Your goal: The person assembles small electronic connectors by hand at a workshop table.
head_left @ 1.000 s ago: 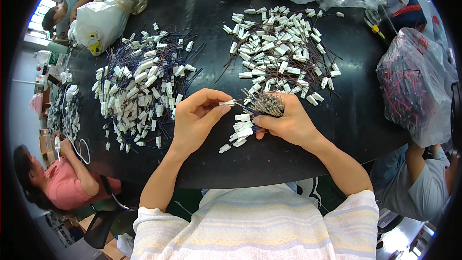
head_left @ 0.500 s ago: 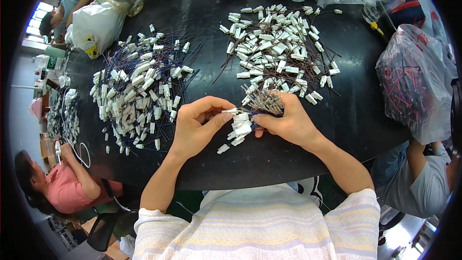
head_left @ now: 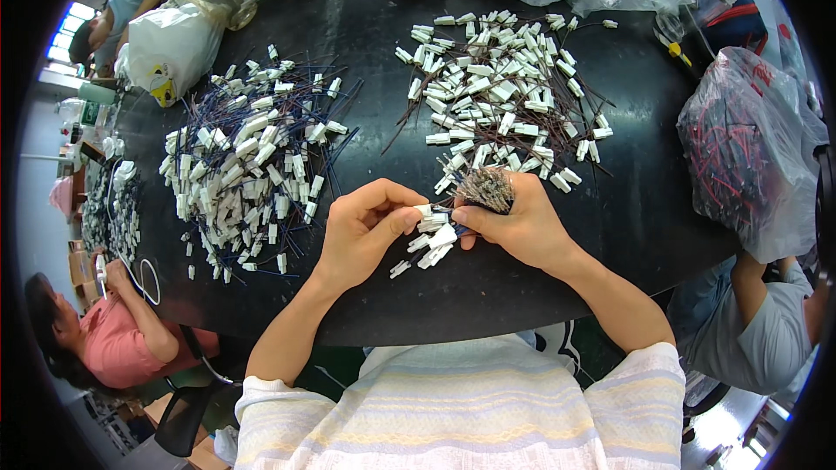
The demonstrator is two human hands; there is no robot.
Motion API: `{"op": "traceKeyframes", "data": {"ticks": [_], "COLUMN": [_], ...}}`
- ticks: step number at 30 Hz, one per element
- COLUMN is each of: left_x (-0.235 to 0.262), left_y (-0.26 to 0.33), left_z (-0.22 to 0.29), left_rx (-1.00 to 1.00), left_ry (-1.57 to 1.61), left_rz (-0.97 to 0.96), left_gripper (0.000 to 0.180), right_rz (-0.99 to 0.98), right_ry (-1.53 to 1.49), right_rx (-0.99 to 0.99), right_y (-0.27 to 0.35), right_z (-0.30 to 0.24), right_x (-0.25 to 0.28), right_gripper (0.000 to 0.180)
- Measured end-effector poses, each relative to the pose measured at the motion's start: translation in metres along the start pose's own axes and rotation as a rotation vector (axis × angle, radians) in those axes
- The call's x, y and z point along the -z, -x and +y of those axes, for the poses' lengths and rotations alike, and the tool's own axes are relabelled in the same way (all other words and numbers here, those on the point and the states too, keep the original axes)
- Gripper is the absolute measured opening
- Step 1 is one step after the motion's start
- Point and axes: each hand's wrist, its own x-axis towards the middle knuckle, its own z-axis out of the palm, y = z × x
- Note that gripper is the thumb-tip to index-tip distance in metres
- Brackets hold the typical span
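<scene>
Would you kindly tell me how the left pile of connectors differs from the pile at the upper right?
The left pile has blue wires; the upper right pile has dark brownish ones. The left pile lies apart from both hands, while the upper right pile reaches down to the wire bundle in the right hand. Both hold small white connectors on the black table.

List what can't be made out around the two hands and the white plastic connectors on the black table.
Head view only:
- Left hand: its thumb and forefinger cover the small white plastic connector they pinch, hiding its shape.
- Right hand: its palm hides how far the bundle of thin dark wires runs.
- Small heap of white connectors: too small to count or see pins.
- Clear plastic bag of red and dark wires: blurred, cut by the rim.
</scene>
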Motion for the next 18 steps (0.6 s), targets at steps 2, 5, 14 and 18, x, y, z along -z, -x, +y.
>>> {"op": "traceKeyframes", "data": {"ticks": [2, 5, 14, 18], "left_x": [0.001, 0.001, -0.007, -0.011], "left_y": [0.000, -0.002, 0.001, 0.002], "left_z": [-0.002, 0.000, -0.001, -0.007], "left_rx": [0.012, -0.005, 0.018, -0.014], "left_ry": [0.052, 0.013, 0.075, 0.062], "left_rz": [0.012, -0.013, 0.055, 0.088], "left_gripper": [0.012, 0.012, 0.016, 0.019], "right_rz": [-0.036, -0.041, -0.054, -0.039], "right_ry": [0.021, 0.026, -0.011, -0.071], "right_rx": [0.015, 0.118, 0.059, 0.077], "right_y": [-0.001, -0.001, -0.001, 0.000], "right_z": [0.000, 0.012, 0.008, 0.012], "right_x": [0.001, 0.000, 0.001, 0.000], "right_gripper": [0.006, 0.005, 0.005, 0.005]}}
